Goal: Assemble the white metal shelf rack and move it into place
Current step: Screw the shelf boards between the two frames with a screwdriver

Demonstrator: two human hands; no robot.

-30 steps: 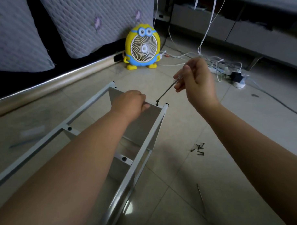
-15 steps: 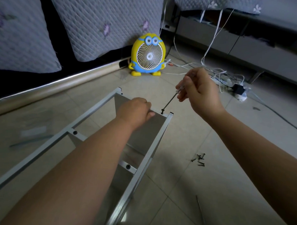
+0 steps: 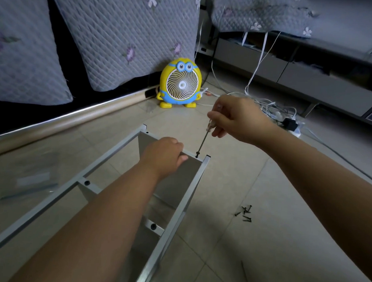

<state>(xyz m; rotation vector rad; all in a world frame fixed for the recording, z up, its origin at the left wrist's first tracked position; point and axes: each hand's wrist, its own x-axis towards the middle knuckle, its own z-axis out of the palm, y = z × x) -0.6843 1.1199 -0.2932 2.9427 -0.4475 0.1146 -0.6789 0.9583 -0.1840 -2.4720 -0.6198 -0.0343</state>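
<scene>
The white metal shelf rack lies on its side on the tiled floor, its rails running toward me. My left hand grips the top edge of the far shelf panel. My right hand holds a screwdriver with a clear handle; its tip sits on a black screw at the panel's right end, by the right rail. Black screw heads show in the nearer crossbars. A small heap of loose black screws lies on the floor to the right.
A yellow cartoon-shaped fan stands on the floor behind the rack. White cables and a power strip lie at the back right. Quilted cushions lean at the back left. A thin rod lies on the floor at the lower right.
The view has tilted up, so rack and hands sit lower in frame. The right hand has turned on the screwdriver, and the shaft now stands steeper on the screw. The left hand keeps its grip.
</scene>
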